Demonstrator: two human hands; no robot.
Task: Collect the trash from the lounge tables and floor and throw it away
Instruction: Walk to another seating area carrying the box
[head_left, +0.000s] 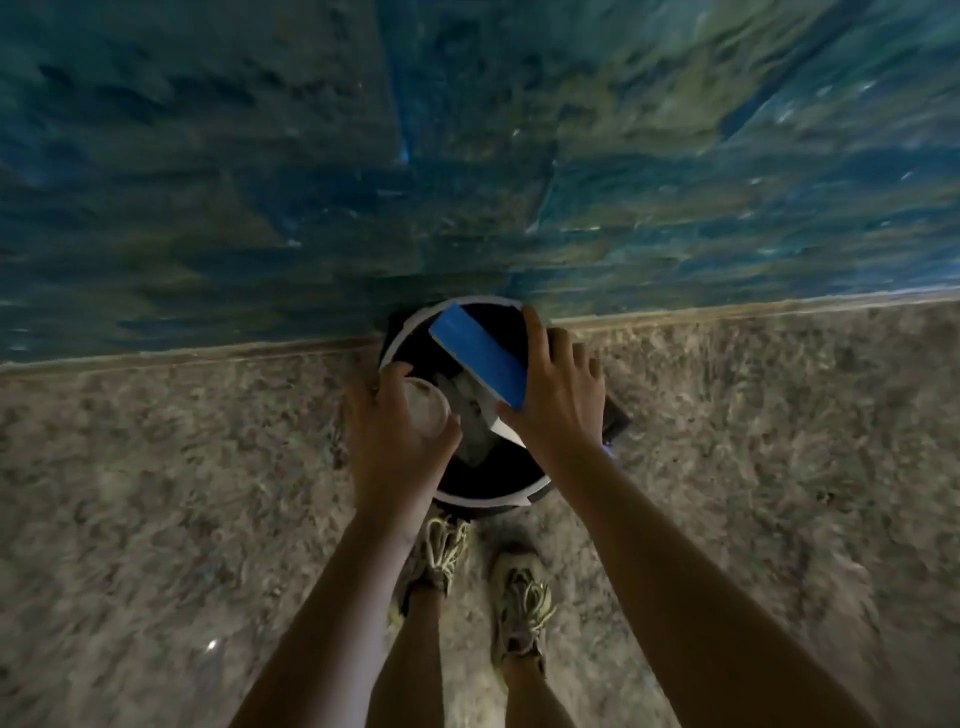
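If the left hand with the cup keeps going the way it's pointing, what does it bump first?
Most likely the bin: the left hand holds the cup over its left rim, aimed into the opening, where pale trash lies. Depth is hard to judge from above.

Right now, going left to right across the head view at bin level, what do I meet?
Left hand → pale cup it holds → blue box → right hand gripping that box, all over the trash bin.
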